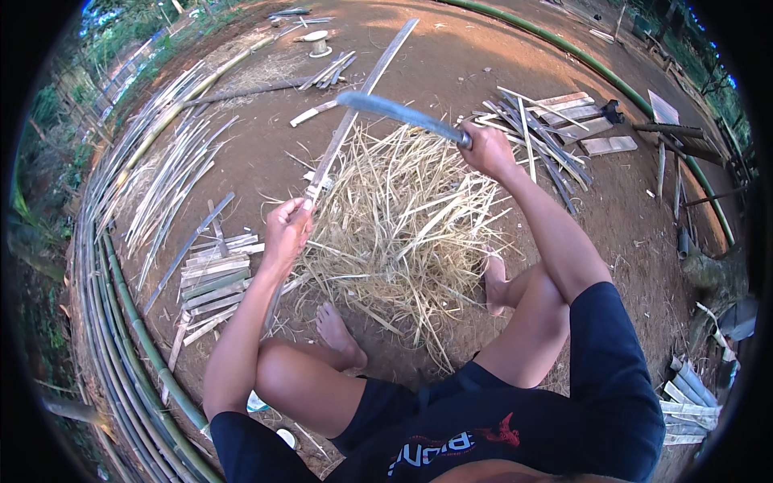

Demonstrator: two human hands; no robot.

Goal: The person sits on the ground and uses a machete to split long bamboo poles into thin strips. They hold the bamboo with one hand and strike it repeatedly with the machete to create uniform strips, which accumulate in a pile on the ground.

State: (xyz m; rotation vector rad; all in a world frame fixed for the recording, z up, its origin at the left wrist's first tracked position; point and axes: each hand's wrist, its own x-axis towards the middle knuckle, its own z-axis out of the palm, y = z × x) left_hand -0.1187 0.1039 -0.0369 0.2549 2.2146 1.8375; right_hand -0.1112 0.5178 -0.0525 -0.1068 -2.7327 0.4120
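My right hand (486,151) is closed round the handle of a machete (394,110), raised with its broad, slightly curved blade pointing left. The fingers of my left hand (288,229) pinch the near end of a long, flat bamboo strip (354,109), which slants away to the upper right. The machete blade crosses over this strip in the picture, apparently above it; contact cannot be made out. Between my bare feet and beyond them lies a heap of pale bamboo shavings (403,217).
Split bamboo pieces (216,283) are stacked left of my left foot. Long green bamboo poles (133,310) lie farther left, beside thin strips (173,189). More slats (580,117) lie at the right. A small round stand (319,45) is at the back.
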